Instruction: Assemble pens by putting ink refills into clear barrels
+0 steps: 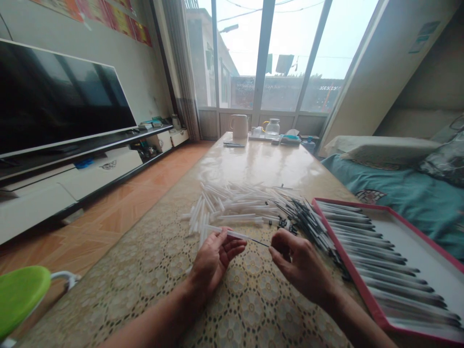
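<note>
Left of the tray [344, 203], the left hand [213, 256] gripped a white tube [235, 235]; the right hand [299, 263] pinched a black rod [259, 241].

Item 1: slim translucent-white plastic tube [235, 235], lying near level, held at the fingertips of my left hand [213, 257], open end pointing to 3 o'clock.
Item 2: thin black rod [259, 242], pinched in my right hand [295, 258], its tip meeting the tube's 3 o'clock end; whether it sits inside, I cannot tell.
</note>
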Demonstrator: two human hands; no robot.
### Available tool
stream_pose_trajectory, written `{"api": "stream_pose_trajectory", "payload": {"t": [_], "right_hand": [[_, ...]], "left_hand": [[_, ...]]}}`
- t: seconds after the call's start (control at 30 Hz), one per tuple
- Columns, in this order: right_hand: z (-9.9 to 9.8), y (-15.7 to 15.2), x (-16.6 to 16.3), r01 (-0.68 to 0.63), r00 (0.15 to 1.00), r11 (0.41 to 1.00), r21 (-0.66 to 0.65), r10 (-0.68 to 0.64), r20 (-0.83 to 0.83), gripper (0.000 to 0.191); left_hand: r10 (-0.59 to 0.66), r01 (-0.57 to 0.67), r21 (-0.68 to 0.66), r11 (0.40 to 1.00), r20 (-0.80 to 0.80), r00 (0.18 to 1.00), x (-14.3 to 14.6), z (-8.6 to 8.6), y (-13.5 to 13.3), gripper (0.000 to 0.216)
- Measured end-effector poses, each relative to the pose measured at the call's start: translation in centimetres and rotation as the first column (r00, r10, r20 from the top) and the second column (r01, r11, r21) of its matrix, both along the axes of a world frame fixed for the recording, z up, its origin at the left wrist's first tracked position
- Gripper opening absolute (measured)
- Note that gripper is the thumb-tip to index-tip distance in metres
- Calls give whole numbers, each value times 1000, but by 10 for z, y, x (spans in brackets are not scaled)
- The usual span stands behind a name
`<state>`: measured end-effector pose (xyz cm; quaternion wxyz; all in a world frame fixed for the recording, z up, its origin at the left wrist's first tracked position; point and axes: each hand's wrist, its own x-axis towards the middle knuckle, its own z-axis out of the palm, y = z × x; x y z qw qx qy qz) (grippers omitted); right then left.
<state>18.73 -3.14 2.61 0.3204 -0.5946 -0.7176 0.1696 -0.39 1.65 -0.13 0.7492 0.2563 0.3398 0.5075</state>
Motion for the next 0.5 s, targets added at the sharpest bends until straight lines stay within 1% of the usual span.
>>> {"api": "stream_pose_trajectory", "payload": {"t": [0.13, 0.23, 0.3, 0.4, 0.43, 0.47, 0.5], "right_hand": [[-6, 1, 5, -34, 996, 999, -18, 32, -87, 16], [-8, 1, 3, -1, 989, 1000, -24, -3, -147, 23], [-5, -1, -3, -2, 980, 999, -32, -4, -201, 25], [1, -4, -12, -80, 941, 995, -54, 58, -334, 27], [2, -3, -12, -113, 915, 992, -63, 79, -397, 30], [2, -2, -11, -128, 884, 989, -72, 81, -460, 34], [1, 0, -7, -106, 858, 991, -78, 52, -511, 39]], "left_hand": [[-2, 2, 6, 1000, -10, 1000, 0, 0, 0, 6], [-17, 17, 11, 1000, 5, 1000, 1, 0, -2, 3], [-81, 81, 13, 997, 7, 997, 2, 0, -4, 5], [-247, 247, 11, 969, -17, 969, 3, 0, -8, 13], [-274, 274, 5, 962, -18, 961, 3, 0, -9, 15], [-272, 272, -4, 962, -7, 962, 2, 0, -9, 16], [-245, 245, -19, 969, 13, 970, 2, 0, -9, 14]]}}
